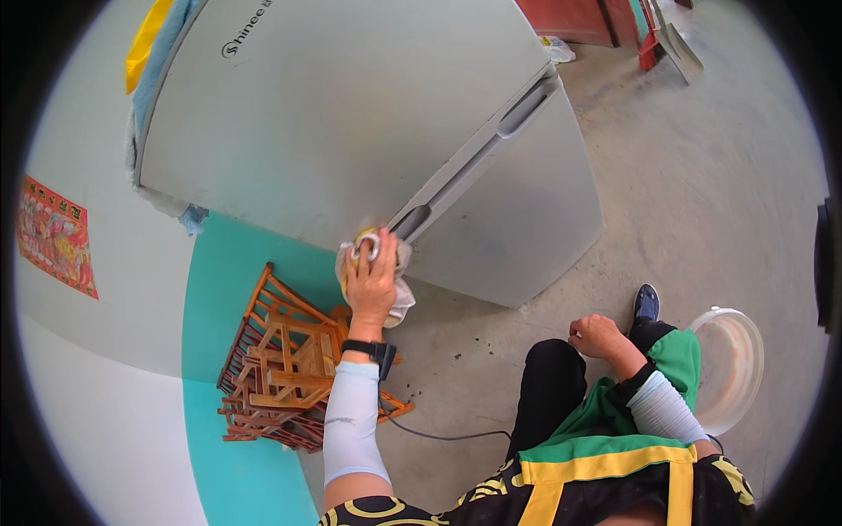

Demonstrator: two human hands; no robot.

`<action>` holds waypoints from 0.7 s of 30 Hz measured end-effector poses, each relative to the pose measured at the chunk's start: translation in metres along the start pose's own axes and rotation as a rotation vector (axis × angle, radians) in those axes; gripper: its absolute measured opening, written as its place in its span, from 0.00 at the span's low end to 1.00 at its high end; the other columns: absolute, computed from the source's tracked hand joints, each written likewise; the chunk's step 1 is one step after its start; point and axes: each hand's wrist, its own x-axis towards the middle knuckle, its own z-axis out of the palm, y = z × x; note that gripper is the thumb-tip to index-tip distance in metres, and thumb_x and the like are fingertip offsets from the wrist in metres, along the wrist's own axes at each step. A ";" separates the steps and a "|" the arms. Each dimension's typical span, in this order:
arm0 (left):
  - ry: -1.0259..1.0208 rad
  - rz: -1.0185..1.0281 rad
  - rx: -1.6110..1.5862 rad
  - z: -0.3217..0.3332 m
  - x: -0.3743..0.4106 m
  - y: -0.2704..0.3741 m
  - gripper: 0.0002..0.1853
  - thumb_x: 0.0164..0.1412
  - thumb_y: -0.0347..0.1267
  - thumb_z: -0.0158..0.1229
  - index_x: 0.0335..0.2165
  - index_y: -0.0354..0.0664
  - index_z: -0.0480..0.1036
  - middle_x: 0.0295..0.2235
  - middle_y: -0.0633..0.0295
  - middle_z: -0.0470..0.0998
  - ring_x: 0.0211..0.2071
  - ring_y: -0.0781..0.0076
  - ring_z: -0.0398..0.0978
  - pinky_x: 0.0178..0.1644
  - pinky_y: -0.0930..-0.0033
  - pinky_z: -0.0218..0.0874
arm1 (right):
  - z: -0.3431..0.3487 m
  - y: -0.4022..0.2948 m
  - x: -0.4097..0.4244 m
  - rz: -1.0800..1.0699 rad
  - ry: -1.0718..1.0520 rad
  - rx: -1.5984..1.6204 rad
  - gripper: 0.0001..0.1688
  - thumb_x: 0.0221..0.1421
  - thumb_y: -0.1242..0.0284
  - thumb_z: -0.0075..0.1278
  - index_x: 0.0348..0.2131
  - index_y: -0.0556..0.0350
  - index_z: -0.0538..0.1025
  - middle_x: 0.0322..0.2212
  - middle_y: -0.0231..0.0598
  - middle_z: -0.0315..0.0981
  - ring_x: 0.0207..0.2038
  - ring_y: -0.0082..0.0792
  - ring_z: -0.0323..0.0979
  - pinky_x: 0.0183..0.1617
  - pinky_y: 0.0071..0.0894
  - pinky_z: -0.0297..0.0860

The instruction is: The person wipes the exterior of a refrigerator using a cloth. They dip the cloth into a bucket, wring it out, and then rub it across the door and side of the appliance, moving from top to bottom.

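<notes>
A grey two-door refrigerator [342,125] stands before me, tilted in the view. My left hand [371,279] presses a bunched white and yellow cloth [399,304] to the upper door's lower corner. That spot is beside the recessed handle [412,223] at the near end of the seam between the doors. Above my knee, my right hand [597,335] is loosely curled, and no object shows in it. The lower door [513,204] reaches down close to the concrete floor.
Stacked wooden chairs and stools [296,368] stand by the teal and white wall at left. A translucent plastic bucket [730,368] is beside my right leg. A dark cable [454,437] crosses the floor. A broom [648,52] and dustpan [681,52] are at far right.
</notes>
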 end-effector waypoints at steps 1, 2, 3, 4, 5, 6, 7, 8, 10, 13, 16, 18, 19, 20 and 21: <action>-0.023 -0.040 -0.026 -0.006 -0.011 -0.006 0.29 0.53 0.24 0.50 0.55 0.48 0.69 0.60 0.67 0.64 0.56 0.59 0.64 0.61 0.51 0.55 | 0.000 0.000 0.000 -0.001 -0.003 -0.006 0.12 0.51 0.62 0.51 0.34 0.45 0.80 0.31 0.42 0.79 0.38 0.47 0.76 0.41 0.45 0.73; -0.024 -0.099 -0.092 -0.010 -0.018 -0.010 0.30 0.51 0.22 0.50 0.56 0.46 0.68 0.60 0.66 0.63 0.57 0.57 0.63 0.62 0.51 0.54 | 0.000 -0.001 0.001 -0.003 -0.005 -0.011 0.12 0.51 0.62 0.51 0.34 0.45 0.80 0.31 0.42 0.79 0.38 0.48 0.76 0.41 0.45 0.73; -0.026 -0.157 -0.159 -0.015 -0.023 -0.013 0.31 0.50 0.20 0.51 0.56 0.45 0.68 0.61 0.64 0.63 0.59 0.55 0.62 0.62 0.50 0.54 | 0.000 -0.002 0.001 -0.004 -0.007 -0.016 0.13 0.51 0.63 0.51 0.34 0.45 0.80 0.31 0.42 0.79 0.38 0.48 0.76 0.41 0.45 0.73; -0.027 -0.213 -0.227 -0.019 -0.026 -0.015 0.32 0.49 0.19 0.51 0.56 0.44 0.68 0.61 0.62 0.62 0.60 0.53 0.61 0.62 0.49 0.53 | 0.000 -0.003 0.001 -0.005 -0.008 -0.019 0.13 0.51 0.63 0.50 0.34 0.45 0.80 0.31 0.42 0.79 0.38 0.48 0.76 0.41 0.45 0.73; -0.020 -0.305 -0.345 -0.023 -0.028 -0.016 0.34 0.47 0.16 0.51 0.56 0.39 0.66 0.61 0.56 0.61 0.63 0.47 0.56 0.63 0.47 0.51 | 0.000 -0.003 0.001 -0.004 -0.008 -0.021 0.13 0.51 0.63 0.50 0.34 0.45 0.80 0.31 0.43 0.79 0.38 0.48 0.76 0.41 0.45 0.73; 0.061 -0.347 -0.353 -0.030 -0.019 -0.017 0.36 0.45 0.15 0.50 0.57 0.38 0.64 0.62 0.55 0.60 0.63 0.48 0.55 0.64 0.49 0.50 | -0.001 -0.004 0.001 -0.014 -0.013 -0.028 0.13 0.51 0.63 0.50 0.34 0.45 0.80 0.31 0.43 0.79 0.38 0.48 0.76 0.41 0.46 0.73; 0.142 -0.386 -0.373 -0.036 -0.008 -0.018 0.37 0.44 0.14 0.50 0.58 0.36 0.63 0.62 0.53 0.60 0.64 0.48 0.54 0.65 0.50 0.48 | 0.001 -0.003 0.002 -0.014 -0.018 -0.033 0.13 0.51 0.63 0.49 0.34 0.45 0.80 0.31 0.43 0.79 0.38 0.48 0.76 0.42 0.46 0.73; 0.222 -0.424 -0.396 -0.038 0.006 -0.019 0.39 0.42 0.14 0.49 0.58 0.35 0.62 0.62 0.52 0.59 0.64 0.49 0.53 0.66 0.51 0.47 | 0.002 -0.002 0.003 -0.011 -0.022 -0.037 0.13 0.51 0.63 0.49 0.34 0.45 0.80 0.31 0.43 0.79 0.38 0.48 0.76 0.42 0.46 0.73; 0.198 -0.302 -0.362 -0.045 0.035 -0.021 0.37 0.44 0.15 0.50 0.57 0.35 0.62 0.62 0.50 0.59 0.64 0.47 0.53 0.66 0.49 0.46 | 0.005 -0.004 0.005 -0.033 -0.014 -0.040 0.14 0.52 0.62 0.48 0.35 0.45 0.80 0.32 0.44 0.79 0.39 0.48 0.76 0.42 0.47 0.73; 0.081 -0.074 -0.163 -0.048 0.099 -0.005 0.33 0.50 0.20 0.50 0.57 0.40 0.64 0.62 0.57 0.60 0.63 0.52 0.56 0.66 0.46 0.45 | 0.007 -0.003 0.007 -0.043 -0.002 -0.037 0.15 0.52 0.61 0.49 0.35 0.47 0.80 0.32 0.45 0.79 0.39 0.50 0.77 0.42 0.47 0.73; 0.125 0.069 -0.080 -0.036 0.158 0.023 0.31 0.52 0.23 0.49 0.57 0.43 0.65 0.61 0.63 0.61 0.63 0.56 0.56 0.66 0.46 0.44 | 0.011 -0.002 0.008 -0.059 0.012 -0.046 0.16 0.52 0.60 0.49 0.34 0.50 0.80 0.32 0.47 0.79 0.38 0.50 0.77 0.41 0.46 0.74; 0.138 0.114 -0.113 -0.031 0.200 0.047 0.29 0.54 0.24 0.48 0.57 0.44 0.65 0.61 0.63 0.61 0.63 0.57 0.56 0.66 0.46 0.44 | 0.014 0.001 0.008 -0.084 0.051 -0.028 0.16 0.52 0.60 0.49 0.33 0.52 0.80 0.30 0.48 0.78 0.36 0.50 0.78 0.38 0.46 0.74; 0.139 0.132 -0.131 -0.029 0.219 0.059 0.29 0.55 0.25 0.48 0.57 0.44 0.65 0.61 0.64 0.62 0.63 0.58 0.56 0.66 0.47 0.44 | 0.014 0.003 0.008 -0.086 0.056 -0.021 0.16 0.52 0.61 0.49 0.32 0.52 0.80 0.29 0.47 0.78 0.35 0.50 0.78 0.38 0.46 0.74; 0.157 0.136 -0.136 -0.026 0.240 0.071 0.28 0.55 0.26 0.48 0.57 0.45 0.65 0.61 0.63 0.62 0.63 0.58 0.56 0.67 0.47 0.43 | 0.014 0.005 0.007 -0.088 0.061 -0.016 0.16 0.51 0.61 0.50 0.32 0.52 0.80 0.29 0.47 0.78 0.35 0.50 0.78 0.37 0.46 0.74; 0.178 0.141 -0.139 -0.025 0.265 0.084 0.27 0.56 0.26 0.47 0.57 0.45 0.66 0.60 0.63 0.63 0.63 0.58 0.56 0.67 0.48 0.42 | 0.016 0.008 0.008 -0.088 0.076 -0.013 0.16 0.51 0.60 0.51 0.31 0.52 0.80 0.28 0.47 0.78 0.34 0.50 0.78 0.36 0.46 0.74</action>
